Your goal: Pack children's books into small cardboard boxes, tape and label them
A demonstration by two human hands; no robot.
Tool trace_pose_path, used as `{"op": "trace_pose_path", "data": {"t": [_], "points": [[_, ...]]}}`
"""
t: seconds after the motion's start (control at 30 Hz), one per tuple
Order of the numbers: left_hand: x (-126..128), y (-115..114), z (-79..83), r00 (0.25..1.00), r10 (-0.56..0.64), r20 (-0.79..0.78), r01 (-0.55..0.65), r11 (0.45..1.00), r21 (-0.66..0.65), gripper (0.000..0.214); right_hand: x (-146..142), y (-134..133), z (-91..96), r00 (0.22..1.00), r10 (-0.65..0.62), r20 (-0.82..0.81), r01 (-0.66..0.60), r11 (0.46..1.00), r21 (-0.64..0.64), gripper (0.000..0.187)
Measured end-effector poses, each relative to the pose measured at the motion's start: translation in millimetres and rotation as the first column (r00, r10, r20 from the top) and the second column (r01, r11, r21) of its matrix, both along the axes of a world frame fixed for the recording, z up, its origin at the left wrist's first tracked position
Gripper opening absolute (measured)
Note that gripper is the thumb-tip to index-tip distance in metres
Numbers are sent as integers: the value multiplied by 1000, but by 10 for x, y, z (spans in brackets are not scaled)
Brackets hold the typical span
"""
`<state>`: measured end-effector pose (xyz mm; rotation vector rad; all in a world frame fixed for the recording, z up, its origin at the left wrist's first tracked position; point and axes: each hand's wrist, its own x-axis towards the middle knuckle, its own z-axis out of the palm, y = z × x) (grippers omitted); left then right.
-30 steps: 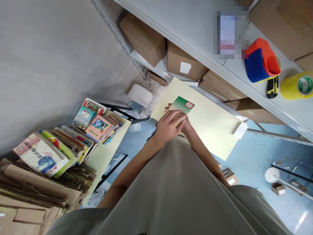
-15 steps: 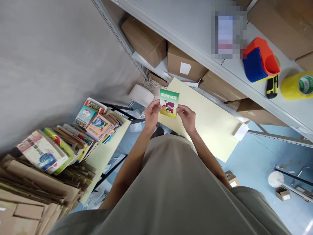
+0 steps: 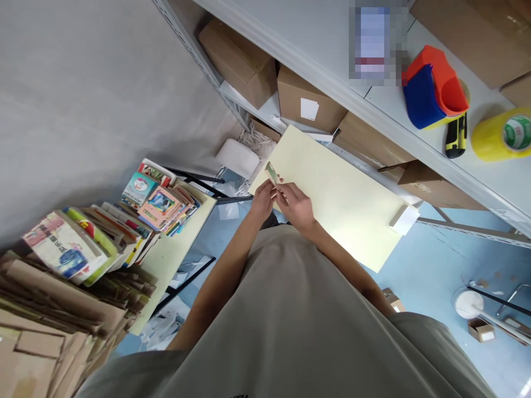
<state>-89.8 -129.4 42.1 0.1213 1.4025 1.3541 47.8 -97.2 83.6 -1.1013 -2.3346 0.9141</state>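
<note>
Both hands meet over the near left part of the pale yellow table (image 3: 332, 188), close in front of my body. Between them is a small green booklet (image 3: 272, 173), turned so that only a narrow strip of it shows. My left hand (image 3: 262, 202) pinches its lower end with closed fingers. My right hand (image 3: 296, 205) lies against the same end, its fingers curled in beside the left thumb. The hands cover much of the booklet, and its cover picture cannot be seen.
Stacked books (image 3: 160, 204) and flattened cardboard (image 3: 53, 298) fill a side table at left. The shelf ahead carries cardboard boxes (image 3: 307, 97), a red and blue holder (image 3: 435, 88), a box cutter (image 3: 456, 135) and yellow tape (image 3: 504, 135). A white box (image 3: 404, 219) sits at the table's right end.
The booklet has turned from cover-facing to nearly edge-on. My right hand has moved left, up against my left hand, where before the two held opposite sides of the booklet.
</note>
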Motion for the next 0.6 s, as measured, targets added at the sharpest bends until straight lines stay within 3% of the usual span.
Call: {"op": "trace_pose_path", "data": {"t": [0.13,0.3,0.43,0.6], "points": [[4,-129,-221,991,-47,-129,37,996,-85,47,284,171,-300,974,-208,-92,179,950,-254,26],[-14,-44,-573,933,-134,-334,61,974,-220,43,437,277,-735,942,-335,10,302,836,-457,20],[-160,242,-788,822,-283,-494,152,945,-288,27,271,477,-990,916,-390,91,380,776,-503,20],[-516,834,-1034,669,-423,-611,348,905,-245,6,-121,1029,-1250,866,-462,192,493,722,-485,28]]}}
